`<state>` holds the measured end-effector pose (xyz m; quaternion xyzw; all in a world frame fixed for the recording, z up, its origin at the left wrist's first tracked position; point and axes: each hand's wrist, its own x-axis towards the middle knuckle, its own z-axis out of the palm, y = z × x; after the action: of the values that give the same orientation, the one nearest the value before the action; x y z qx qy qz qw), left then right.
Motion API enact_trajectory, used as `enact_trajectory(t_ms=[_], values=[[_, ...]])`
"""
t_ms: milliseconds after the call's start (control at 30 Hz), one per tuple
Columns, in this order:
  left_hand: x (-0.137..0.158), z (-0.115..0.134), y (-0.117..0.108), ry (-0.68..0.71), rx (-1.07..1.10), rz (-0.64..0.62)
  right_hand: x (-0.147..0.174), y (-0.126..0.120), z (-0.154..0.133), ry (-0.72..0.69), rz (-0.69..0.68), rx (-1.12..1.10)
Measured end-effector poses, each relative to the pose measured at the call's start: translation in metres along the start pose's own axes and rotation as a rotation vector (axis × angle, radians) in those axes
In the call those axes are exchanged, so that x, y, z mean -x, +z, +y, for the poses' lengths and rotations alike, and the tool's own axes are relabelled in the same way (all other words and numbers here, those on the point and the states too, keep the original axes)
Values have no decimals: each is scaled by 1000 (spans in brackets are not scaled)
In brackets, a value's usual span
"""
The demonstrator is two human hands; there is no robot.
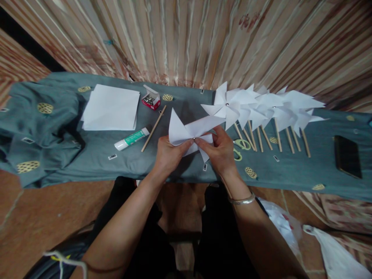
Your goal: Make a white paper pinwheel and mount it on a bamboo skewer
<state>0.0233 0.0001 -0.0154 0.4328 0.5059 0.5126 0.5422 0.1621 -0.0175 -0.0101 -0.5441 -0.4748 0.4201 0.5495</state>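
My left hand (171,155) and right hand (221,153) both pinch the white paper pinwheel (178,128), which I hold above the front half of the cloth-covered table (93,162). My thumbs press in from either side at its centre, right by a shiny pin (194,138); my fingers behind the paper are mostly hidden. This one looks folded and gathered, but I can't tell whether the pin goes all the way through, and I see no stick on it. A loose stick (154,128) lies to my left, near the glue tube (132,138) and the open box of pins (151,100). To my right, a row of finished pinwheels (247,100) overlaps, sticks (278,135) pointing towards me, so I judge most of the work done. The stack of paper (112,108) on the far left remains unfolded.
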Motion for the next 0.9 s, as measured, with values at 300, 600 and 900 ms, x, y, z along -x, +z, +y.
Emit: enact_trajectory(t_ms=[300, 600, 900], values=[[1, 1, -2, -16, 18, -16, -1, -3, 0, 0, -39, -9], [6, 8, -4, -102, -12, -85, -1, -6, 3, 6, -34, 3], [4, 14, -27, -57, 184, -192, -4, -22, 4, 123, -35, -190]])
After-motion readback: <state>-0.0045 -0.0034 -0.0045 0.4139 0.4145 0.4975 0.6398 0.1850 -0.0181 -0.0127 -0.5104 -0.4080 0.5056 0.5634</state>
